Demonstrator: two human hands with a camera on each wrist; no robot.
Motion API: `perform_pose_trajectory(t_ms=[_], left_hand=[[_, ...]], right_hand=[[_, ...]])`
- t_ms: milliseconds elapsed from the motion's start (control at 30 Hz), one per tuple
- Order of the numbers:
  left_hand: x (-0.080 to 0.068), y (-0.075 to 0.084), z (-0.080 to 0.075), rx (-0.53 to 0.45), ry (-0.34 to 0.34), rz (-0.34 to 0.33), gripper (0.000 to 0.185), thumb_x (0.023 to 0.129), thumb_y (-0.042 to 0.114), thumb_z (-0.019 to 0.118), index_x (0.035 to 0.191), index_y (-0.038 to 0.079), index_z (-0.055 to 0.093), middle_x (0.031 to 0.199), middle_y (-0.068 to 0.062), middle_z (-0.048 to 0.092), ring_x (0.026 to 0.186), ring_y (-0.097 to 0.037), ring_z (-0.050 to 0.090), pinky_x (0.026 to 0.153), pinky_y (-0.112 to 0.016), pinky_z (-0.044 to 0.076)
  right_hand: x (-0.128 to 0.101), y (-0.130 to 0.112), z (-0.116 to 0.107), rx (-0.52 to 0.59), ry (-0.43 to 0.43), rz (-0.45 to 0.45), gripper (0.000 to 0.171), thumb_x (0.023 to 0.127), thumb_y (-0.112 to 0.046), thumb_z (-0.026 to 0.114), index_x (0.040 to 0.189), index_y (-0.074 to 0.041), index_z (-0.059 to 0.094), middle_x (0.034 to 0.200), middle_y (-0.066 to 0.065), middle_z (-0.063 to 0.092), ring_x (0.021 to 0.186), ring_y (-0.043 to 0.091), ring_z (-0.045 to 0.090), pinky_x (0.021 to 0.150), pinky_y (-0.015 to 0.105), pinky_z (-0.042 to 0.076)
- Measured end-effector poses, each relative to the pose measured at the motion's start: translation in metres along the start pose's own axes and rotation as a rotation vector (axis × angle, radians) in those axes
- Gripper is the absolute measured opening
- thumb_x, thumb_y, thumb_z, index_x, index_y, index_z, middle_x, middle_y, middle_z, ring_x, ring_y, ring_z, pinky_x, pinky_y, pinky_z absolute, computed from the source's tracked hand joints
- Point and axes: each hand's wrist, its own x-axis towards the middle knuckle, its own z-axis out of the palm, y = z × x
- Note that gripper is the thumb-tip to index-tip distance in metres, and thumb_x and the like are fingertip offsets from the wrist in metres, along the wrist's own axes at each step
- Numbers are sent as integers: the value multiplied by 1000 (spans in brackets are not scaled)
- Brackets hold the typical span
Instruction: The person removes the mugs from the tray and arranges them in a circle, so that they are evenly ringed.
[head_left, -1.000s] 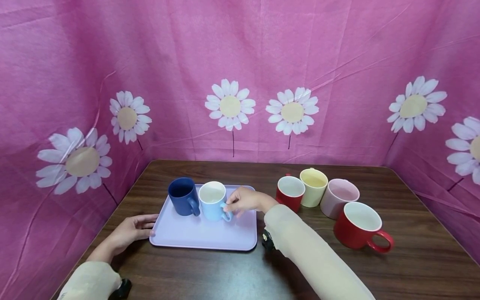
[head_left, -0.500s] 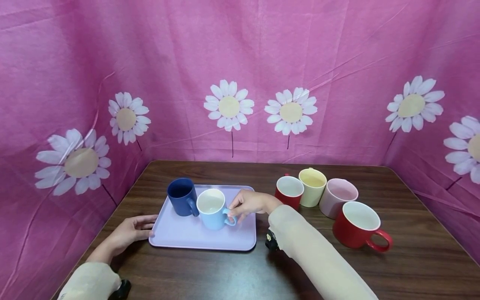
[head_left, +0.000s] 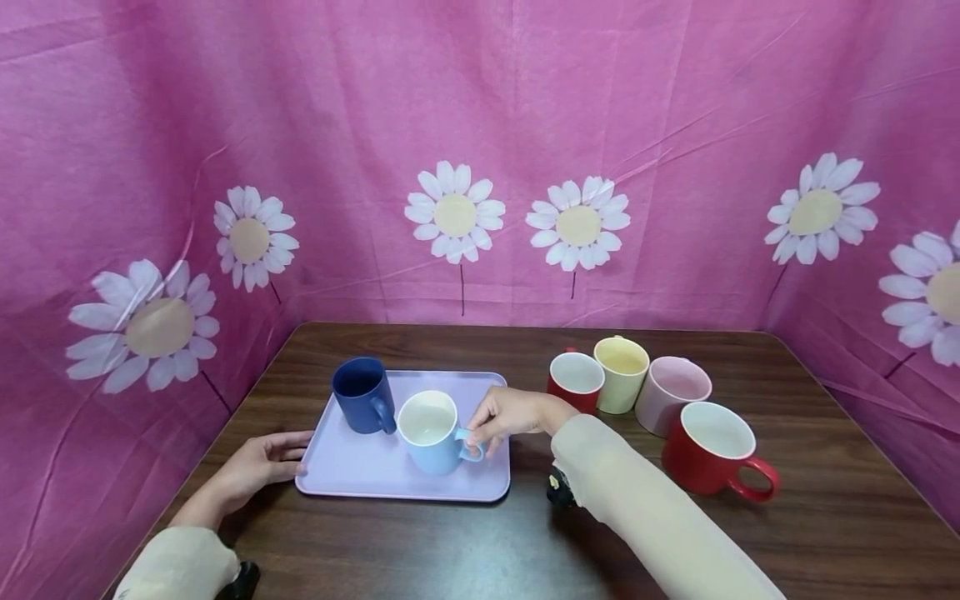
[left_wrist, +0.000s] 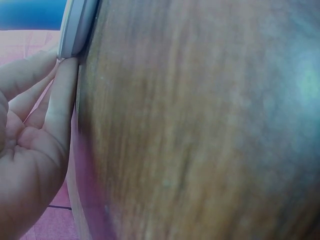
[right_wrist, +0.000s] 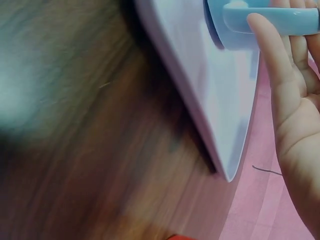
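My right hand (head_left: 513,414) pinches the handle of a light blue mug (head_left: 435,450) with a white inside, over the front half of a lilac tray (head_left: 345,471). In the right wrist view, the thumb lies on the mug's handle (right_wrist: 290,21). Whether the mug's base touches the tray, I cannot tell. Behind it to the left, a dark blue mug (head_left: 363,400) stands on the tray, its handle facing right and forward. My left hand (head_left: 262,462) touches the tray's left edge with fairly straight fingers; the left wrist view shows its thumb (left_wrist: 62,95) against the rim.
Right of the tray, a red mug (head_left: 570,400), a yellow mug (head_left: 621,387) and a pink mug (head_left: 671,404) stand close together. A larger red mug (head_left: 697,458) is nearer, handle to the right. A pink flowered cloth (head_left: 510,92) hangs around the wooden table (head_left: 420,550).
The light blue mug has come forward and slightly right in my right hand, widening its gap from the dark blue mug. My left hand has stayed at the tray's edge.
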Motion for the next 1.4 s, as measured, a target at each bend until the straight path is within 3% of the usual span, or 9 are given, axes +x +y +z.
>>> perform_pose_trajectory(t_ms=[467,767,1000,1400], left_hand=[[-1,0,0,3,0,9,63,84,5,72,133,-19,39,128,-34,49,101,-8,60,80,-26,51],[0,0,0,-13,-8,20,64,84,4,72,133,-20,38,127,-35,50,99,-5,60,80,-26,52],[1,-3,-1,-27,-23,49,64,84,3,71,133,-21,36,127,-37,49,98,-4,60,79,-26,52],[0,-3,-2,-25,-28,39,64,85,3,70,133,-21,36,127,-36,49,99,-6,60,80,-26,52]], right_hand=[[-39,7,-1,-5,7,-126,22,90,-1,64,103,16,66,85,13,70,79,17,64,75,43,55],[-68,17,1,-57,84,-169,23,90,-9,65,103,10,69,90,14,71,81,22,67,73,40,56],[-93,21,5,-41,146,-231,23,92,-7,63,99,14,66,84,15,69,80,17,65,72,41,56],[-139,26,10,-14,165,-246,22,92,-4,61,101,16,64,84,20,68,80,15,65,71,42,56]])
